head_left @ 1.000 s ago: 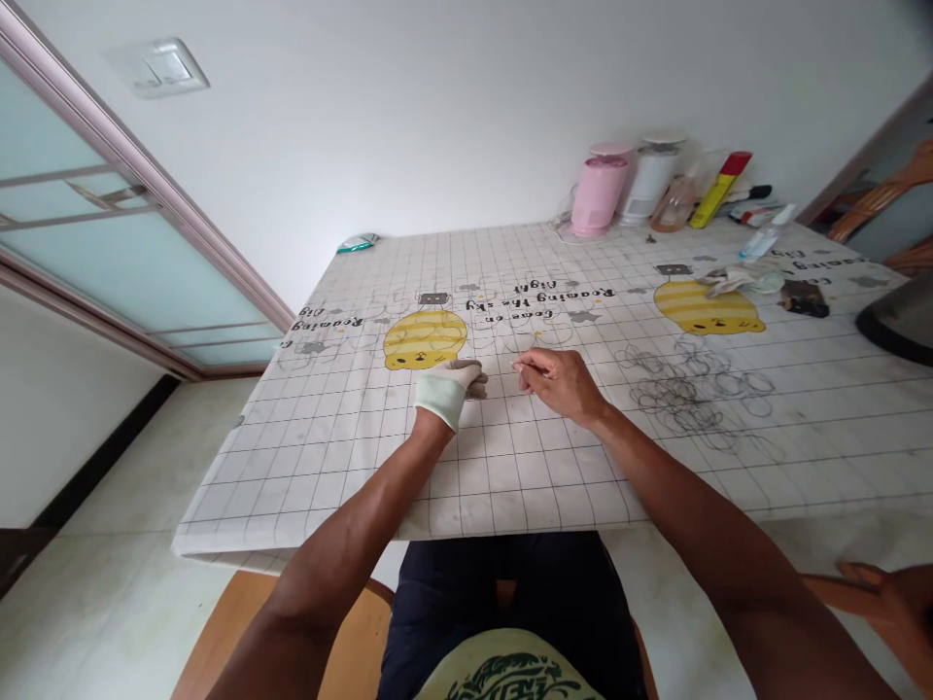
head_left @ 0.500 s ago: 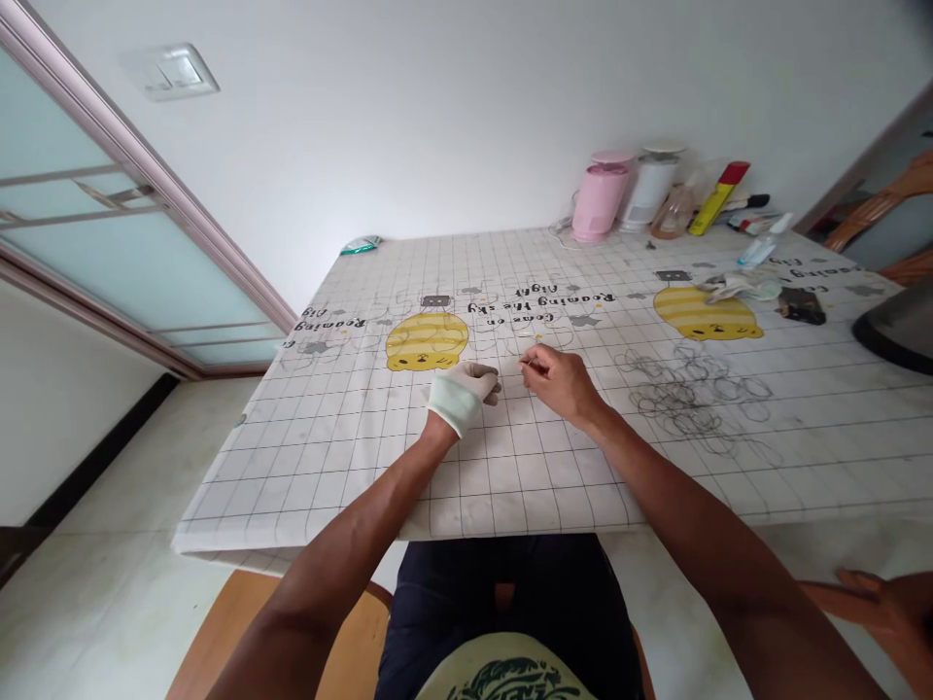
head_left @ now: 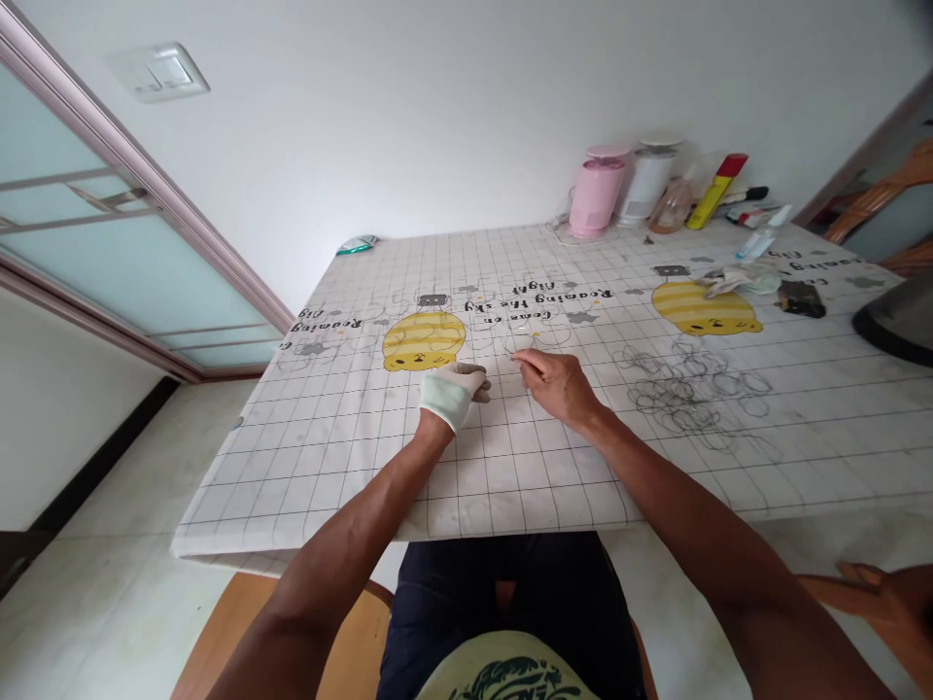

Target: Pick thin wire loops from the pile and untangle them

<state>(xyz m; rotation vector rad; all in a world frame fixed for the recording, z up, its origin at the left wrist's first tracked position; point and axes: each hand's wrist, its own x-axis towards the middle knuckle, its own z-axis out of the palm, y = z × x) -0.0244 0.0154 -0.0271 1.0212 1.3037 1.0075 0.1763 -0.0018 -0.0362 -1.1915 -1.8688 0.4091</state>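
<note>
My left hand, in a pale glove, is closed in a pinch just above the table, near the yellow printed figure. What its fingertips hold is too fine to make out. Bare and also pinched, my right hand is a short way to the right, its thumb and forefinger pressed together. Anything between them is too small to name. A loose pile of thin dark wire-like loops lies on the tablecloth to the right of my right hand. Fainter thin loops lie on the cloth beyond both hands.
A checked tablecloth covers the table. Along the wall stand a pink cylinder, a white one and a yellow spray can. A crumpled glove, a small black object and a clear bottle lie at right.
Both hands have shifted slightly left in view, still pinched and apart. My right hand's fingertips are a little higher. The wire pile looks the same.
</note>
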